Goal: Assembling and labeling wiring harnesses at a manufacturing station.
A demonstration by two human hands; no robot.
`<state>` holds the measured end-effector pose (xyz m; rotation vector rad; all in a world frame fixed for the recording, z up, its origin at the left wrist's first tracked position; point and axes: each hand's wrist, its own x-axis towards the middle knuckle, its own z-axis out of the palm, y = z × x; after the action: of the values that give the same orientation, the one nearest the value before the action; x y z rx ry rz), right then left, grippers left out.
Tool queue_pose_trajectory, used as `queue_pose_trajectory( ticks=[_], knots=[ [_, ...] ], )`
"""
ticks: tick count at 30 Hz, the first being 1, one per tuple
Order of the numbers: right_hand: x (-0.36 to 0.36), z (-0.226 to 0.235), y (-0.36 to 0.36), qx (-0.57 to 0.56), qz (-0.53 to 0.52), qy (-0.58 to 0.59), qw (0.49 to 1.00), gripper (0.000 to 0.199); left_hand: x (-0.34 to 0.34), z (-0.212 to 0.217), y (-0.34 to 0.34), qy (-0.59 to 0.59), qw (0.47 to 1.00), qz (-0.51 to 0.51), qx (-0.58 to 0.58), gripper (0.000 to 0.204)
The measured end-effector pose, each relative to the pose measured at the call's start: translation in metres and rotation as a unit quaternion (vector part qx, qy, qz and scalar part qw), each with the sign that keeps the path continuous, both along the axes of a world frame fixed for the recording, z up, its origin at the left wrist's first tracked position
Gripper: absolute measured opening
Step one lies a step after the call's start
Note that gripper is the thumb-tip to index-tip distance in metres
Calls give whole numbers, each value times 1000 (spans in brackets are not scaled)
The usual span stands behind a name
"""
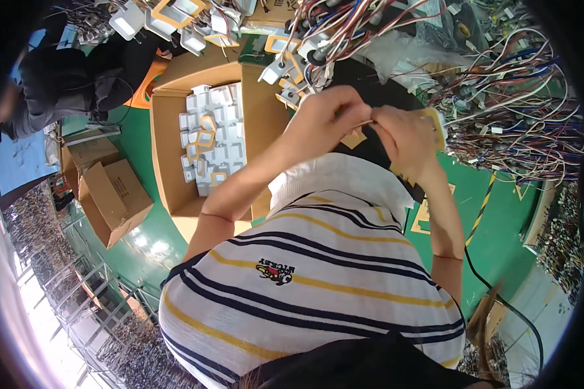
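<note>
My left hand (324, 123) and my right hand (405, 139) meet over my lap, fingertips nearly touching. Both are closed in a pinch around a thin tan strip (365, 123), mostly hidden by the fingers. Just below them a small yellow flat piece (353, 140) lies against the dark surface. Beside my right hand is a white housing with a yellow rim (438, 129). Beyond my left hand are more white housings (276, 70) with yellow frames and wires.
To the left stands an open cardboard box (169, 142) holding rows of white housings and loose yellow frames. Wire bundles (512, 123) crowd the right. Another cardboard box (113, 201) sits on the green floor (156, 249). Another person (65, 84) is at far left.
</note>
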<state>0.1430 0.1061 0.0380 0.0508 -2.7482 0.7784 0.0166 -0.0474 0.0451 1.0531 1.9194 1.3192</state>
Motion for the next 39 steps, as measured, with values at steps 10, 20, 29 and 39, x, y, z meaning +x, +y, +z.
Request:
queue_pose_trajectory(
  ticks=[10,20,29,39],
  knots=[
    [8,9,-54,-107,159,-67,979,24,10,-29,39,-484,775,-398,83,59],
    [24,-7,-20,-475,-219,161,837,34,-10,-24,11,-301,922,-241,-30,58],
    [23,16,-1,-523,-258,90,808,35,4,2,-10,-303,910,-280,-42,34],
    [58,24,-45,-256,-32,63,964,18,55,14,-42,-342,917,-199,-41,32]
  ],
)
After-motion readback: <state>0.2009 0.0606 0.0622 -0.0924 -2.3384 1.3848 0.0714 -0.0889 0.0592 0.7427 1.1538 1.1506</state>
